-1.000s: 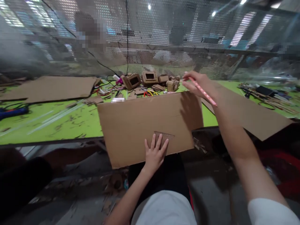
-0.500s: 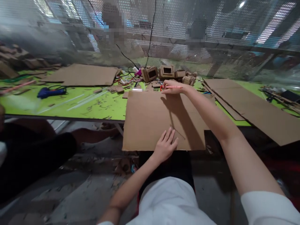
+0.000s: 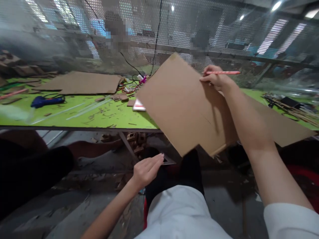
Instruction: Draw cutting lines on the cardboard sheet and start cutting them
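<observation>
My right hand [image 3: 215,78] pinches the upper right edge of a cardboard sheet [image 3: 174,103], with a slim pink pencil [image 3: 230,72] held across the same fingers. The sheet is raised and turned corner-up over the table's front edge, with a notch in its lower edge and a thin drawn line on its face. Below it, over my lap, my left hand [image 3: 148,169] has its fingers together on a triangular set square [image 3: 169,161]. Most of that set square is hidden by the hand.
On the green table [image 3: 87,116] lie a blue glue gun [image 3: 47,100], clear glue sticks [image 3: 91,108], scraps and another cardboard sheet [image 3: 84,82]. A large cardboard piece [image 3: 279,122] overhangs at the right. A person's leg [image 3: 94,147] is on the left; perforated mesh [image 3: 174,36] stands behind.
My right hand has lifted and turned the cardboard sheet from lying flat to tilted corner-up. My left hand has left the sheet, moving down and left to the set square over my lap.
</observation>
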A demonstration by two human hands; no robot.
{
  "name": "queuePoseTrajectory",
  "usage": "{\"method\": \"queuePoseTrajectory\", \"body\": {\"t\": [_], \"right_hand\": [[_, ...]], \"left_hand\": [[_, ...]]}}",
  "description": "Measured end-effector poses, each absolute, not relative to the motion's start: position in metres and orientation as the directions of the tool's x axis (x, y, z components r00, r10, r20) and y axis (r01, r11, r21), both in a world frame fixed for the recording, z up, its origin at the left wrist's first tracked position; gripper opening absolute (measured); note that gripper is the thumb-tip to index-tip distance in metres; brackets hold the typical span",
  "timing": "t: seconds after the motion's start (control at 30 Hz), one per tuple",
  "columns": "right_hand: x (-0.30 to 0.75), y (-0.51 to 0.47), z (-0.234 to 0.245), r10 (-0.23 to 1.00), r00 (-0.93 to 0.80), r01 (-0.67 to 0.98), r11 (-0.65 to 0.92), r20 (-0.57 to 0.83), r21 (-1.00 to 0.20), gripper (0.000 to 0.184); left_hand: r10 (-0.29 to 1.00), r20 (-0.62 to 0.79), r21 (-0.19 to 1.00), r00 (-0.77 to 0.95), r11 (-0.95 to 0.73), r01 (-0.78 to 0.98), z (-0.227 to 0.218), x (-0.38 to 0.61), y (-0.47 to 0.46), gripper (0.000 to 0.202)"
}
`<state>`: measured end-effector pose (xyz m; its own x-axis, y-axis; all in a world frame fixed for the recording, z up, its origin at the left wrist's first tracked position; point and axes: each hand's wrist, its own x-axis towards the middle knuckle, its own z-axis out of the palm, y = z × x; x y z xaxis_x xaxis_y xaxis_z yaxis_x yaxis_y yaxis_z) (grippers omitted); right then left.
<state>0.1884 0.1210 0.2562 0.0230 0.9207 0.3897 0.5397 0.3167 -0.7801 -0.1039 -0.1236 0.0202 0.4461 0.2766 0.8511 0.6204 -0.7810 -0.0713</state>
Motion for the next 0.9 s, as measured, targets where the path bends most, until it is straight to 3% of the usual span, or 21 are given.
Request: {"method": "queuePoseTrajectory", "body": {"t": [0.07,0.1,0.13,0.2,0.3,0.37,0.43,0.57,0.77,0.9], "right_hand": [[0.216,0.095,0.254,0.856,0.207,0.470,0.338,0.474,-0.816,0.018],[0.227,0.079,0.246,0.739,0.455,0.273,0.415,0.497,-0.868,0.021],[0.236,0.061,0.233,0.657,0.562,0.214,0.472,0.503,-0.855,0.021],[0.244,0.025,0.197,0.624,0.634,0.136,0.492,0.457,-0.860,0.030],[0.238,-0.026,0.134,0.613,0.696,0.039,0.488,0.374,-0.872,0.045],[0.226,-0.055,0.097,0.590,0.739,-0.013,0.494,0.324,-0.870,0.046],[0.210,-0.077,0.068,0.587,0.791,-0.189,0.499,0.170,-0.846,0.046],[0.183,-0.105,0.027,0.598,0.798,-0.257,0.441,0.068,-0.860,0.044],[0.177,-0.123,-0.013,0.597,0.802,-0.279,0.383,0.005,-0.881,0.046],[0.183,-0.127,-0.023,0.628,0.778,-0.302,0.332,-0.029,-0.894,0.045]], "left_hand": [[0.275,0.888,-0.020,0.369,-0.778,0.628,0.018,-0.113,-0.131,0.026],[0.278,0.902,0.007,0.330,-0.774,0.633,0.017,-0.115,-0.135,0.027],[0.283,0.914,0.035,0.290,-0.769,0.639,0.017,-0.116,-0.138,0.029],[0.279,0.945,0.112,0.172,-0.768,0.630,0.017,-0.113,-0.144,0.036],[0.221,0.974,0.147,0.055,-0.798,0.585,0.021,-0.097,-0.144,0.039],[0.199,0.976,0.109,0.091,-0.805,0.583,0.025,-0.080,-0.139,0.037],[0.243,0.957,0.106,0.156,-0.797,0.595,0.028,-0.061,-0.132,0.036],[0.273,0.923,0.071,0.271,-0.814,0.577,0.023,-0.031,-0.117,0.042],[0.542,0.766,0.156,0.345,-0.678,0.718,0.003,-0.023,-0.107,0.043],[0.603,0.686,0.127,0.407,-0.650,0.750,-0.007,-0.024,-0.104,0.041]]}}
